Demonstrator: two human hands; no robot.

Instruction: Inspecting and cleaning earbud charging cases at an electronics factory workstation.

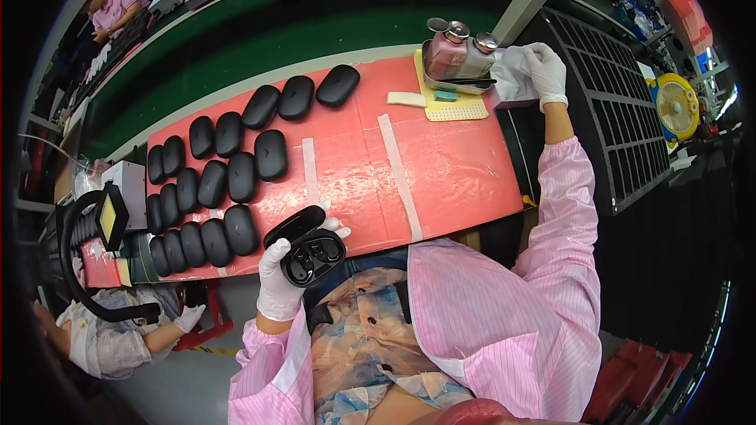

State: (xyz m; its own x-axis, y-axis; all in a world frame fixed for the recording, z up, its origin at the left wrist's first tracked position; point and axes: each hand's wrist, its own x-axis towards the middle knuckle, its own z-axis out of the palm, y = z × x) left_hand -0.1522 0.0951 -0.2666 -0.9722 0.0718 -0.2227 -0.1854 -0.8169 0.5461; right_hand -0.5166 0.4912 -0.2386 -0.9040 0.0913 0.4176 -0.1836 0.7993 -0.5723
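My white-gloved left hand [279, 283] grips a black earbud charging case [313, 256] at the near edge of the pink work mat [346, 189]. The lid stands up and dark earbuds sit inside. At the far right corner, my gloved right hand [545, 75] has its fingers closed on a white wipe [513, 63] above a small box. Just left of it, a metal tray [449, 85] holds dispenser bottles [447, 51] with metal tops. Rows of closed black cases [241, 177] lie on the mat's left part.
A yellow pad [457, 110] and a white strip [406, 99] lie by the tray. The green conveyor belt [346, 12] runs beyond the mat. At right are a black slotted rack [614, 110] and a yellow fan [676, 106]. A lamp on a bent arm [71, 267] and a co-worker [118, 330] are at left.
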